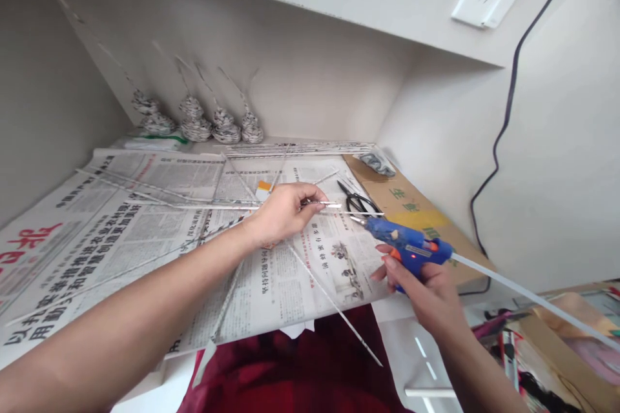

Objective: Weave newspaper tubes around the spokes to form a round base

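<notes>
The two hands are working apart from each other: the left hand (pixel 293 210) is pinching thin rolled paper strands (pixel 332 205) between thumb and fingers, while the right hand (pixel 429 290) is gripping a blue glue gun (pixel 411 242) by its handle. The held strands are lying low over the middle of the newspaper sheets (pixel 145 232), their ends pointing right, and the gun's nozzle is aiming left just beside them; whether it is touching them, I cannot tell. More strands are fanning out from around the left hand, one reaching toward the lower right and another hanging past the near edge over red clothing (pixel 290 374). A long pale glue stick (pixel 533 303) is jutting from the back of the gun. Black scissors (pixel 361 203) are lying just beyond the nozzle, near a piece of cardboard (pixel 411 197) that is bearing a small plastic bag (pixel 378 162). Along the back, a bundle of straight strands (pixel 300 150) is resting, and four gourd-shaped woven pieces (pixel 196 119) are standing near the wall, at the left.
</notes>
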Demonstrator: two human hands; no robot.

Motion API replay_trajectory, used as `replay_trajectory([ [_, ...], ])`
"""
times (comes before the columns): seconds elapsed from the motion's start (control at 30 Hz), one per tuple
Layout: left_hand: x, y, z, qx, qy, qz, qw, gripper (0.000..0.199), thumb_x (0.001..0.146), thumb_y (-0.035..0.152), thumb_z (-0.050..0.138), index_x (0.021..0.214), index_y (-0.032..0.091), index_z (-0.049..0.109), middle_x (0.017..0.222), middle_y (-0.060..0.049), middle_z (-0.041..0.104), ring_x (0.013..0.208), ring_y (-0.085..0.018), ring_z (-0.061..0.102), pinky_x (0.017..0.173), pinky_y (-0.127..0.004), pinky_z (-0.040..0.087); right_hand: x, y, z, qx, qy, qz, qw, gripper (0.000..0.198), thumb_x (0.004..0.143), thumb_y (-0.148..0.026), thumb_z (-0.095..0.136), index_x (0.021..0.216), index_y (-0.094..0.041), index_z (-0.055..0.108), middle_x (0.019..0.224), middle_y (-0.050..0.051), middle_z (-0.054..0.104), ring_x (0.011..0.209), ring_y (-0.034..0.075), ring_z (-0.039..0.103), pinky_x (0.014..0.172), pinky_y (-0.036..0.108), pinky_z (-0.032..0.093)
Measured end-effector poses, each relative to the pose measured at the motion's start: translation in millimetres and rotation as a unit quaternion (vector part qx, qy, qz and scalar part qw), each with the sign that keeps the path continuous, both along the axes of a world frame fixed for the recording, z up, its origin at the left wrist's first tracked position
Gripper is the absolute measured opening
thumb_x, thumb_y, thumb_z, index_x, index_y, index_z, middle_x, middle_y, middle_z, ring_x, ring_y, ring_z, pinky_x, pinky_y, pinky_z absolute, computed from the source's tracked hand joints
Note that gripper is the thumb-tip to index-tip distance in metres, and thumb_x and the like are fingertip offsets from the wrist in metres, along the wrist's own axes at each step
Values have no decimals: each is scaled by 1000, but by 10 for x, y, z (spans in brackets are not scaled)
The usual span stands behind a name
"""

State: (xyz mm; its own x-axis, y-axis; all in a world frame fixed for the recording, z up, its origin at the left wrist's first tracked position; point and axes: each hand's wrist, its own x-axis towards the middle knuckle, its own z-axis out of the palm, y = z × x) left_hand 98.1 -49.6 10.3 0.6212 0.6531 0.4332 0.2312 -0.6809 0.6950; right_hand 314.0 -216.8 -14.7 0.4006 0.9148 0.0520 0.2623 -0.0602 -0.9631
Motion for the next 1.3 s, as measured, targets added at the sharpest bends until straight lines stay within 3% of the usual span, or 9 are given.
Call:
replay_trajectory([
  [0.13, 5, -3, -7, 17, -3, -2, 1000, 15, 83, 22, 54, 91, 19, 67, 93, -4, 69, 84, -17, 62, 77, -29, 47, -107, -7, -23, 7, -72, -54, 996, 16, 68, -38, 75, 71, -22, 73, 71, 7, 72, 68, 26, 67, 63, 38, 57],
  [0.23, 5, -1, -7, 27, 1, -5, 1000, 15, 83, 20, 55, 90, 20, 67, 94, -4, 69, 85, -17, 62, 79, -29, 46, -186, 16, 12, 5, -87, -79, 993, 17, 67, -39, 75, 73, -23, 74, 66, 6, 71, 63, 26, 67, 62, 40, 57],
  [0.33, 4, -2, -8, 29, 1, -6, 1000, 15, 84, 21, 54, 90, 20, 67, 93, -4, 69, 84, -16, 62, 77, -29, 46, -212, 51, 34, 14, -79, -60, 995, 19, 68, -39, 74, 81, -25, 74, 67, 4, 71, 61, 24, 66, 60, 39, 57],
  [0.5, 6, -15, 3, 25, 0, -10, 1000, 14, 84, 22, 54, 89, 19, 67, 91, -3, 68, 81, -16, 61, 75, -27, 45, -183, 90, -22, 61, -73, -10, 995, 18, 72, -35, 71, 89, -28, 73, 85, 4, 72, 78, 25, 66, 70, 41, 56],
  [0.7, 12, -22, 10, 19, 3, -10, 1000, 15, 84, 21, 54, 89, 19, 68, 88, -3, 69, 80, -16, 61, 74, -27, 45, -172, 92, -98, 29, -21, 0, 999, 19, 79, -39, 64, 92, -25, 69, 52, -1, 58, 47, 16, 54, 48, 32, 49],
  [0.83, 15, -23, 5, 15, 3, -14, 1000, 15, 85, 21, 54, 90, 19, 68, 89, -3, 69, 81, -16, 62, 75, -27, 45, -165, 85, -66, 8, -72, -21, 997, 20, 75, -42, 68, 77, -22, 68, 51, -1, 55, 49, 15, 52, 50, 30, 47],
  [1.0, 22, -28, 0, 7, 1, -21, 1000, 16, 85, 22, 53, 90, 18, 68, 91, -3, 69, 84, -16, 62, 77, -28, 45, -187, 66, -40, 1, -79, 32, 996, 32, 82, -43, 59, 106, -22, 65, 67, 1, 60, 57, 14, 54, 58, 30, 50],
  [1.3, 21, -23, -18, 8, -4, -24, 1000, 16, 85, 22, 53, 91, 19, 68, 92, -3, 69, 84, -16, 62, 78, -28, 46, -157, 0, -178, 11, -204, 53, 978, 19, 86, -37, 55, 99, -23, 62, 74, 2, 60, 67, 17, 57, 62, 28, 48],
])
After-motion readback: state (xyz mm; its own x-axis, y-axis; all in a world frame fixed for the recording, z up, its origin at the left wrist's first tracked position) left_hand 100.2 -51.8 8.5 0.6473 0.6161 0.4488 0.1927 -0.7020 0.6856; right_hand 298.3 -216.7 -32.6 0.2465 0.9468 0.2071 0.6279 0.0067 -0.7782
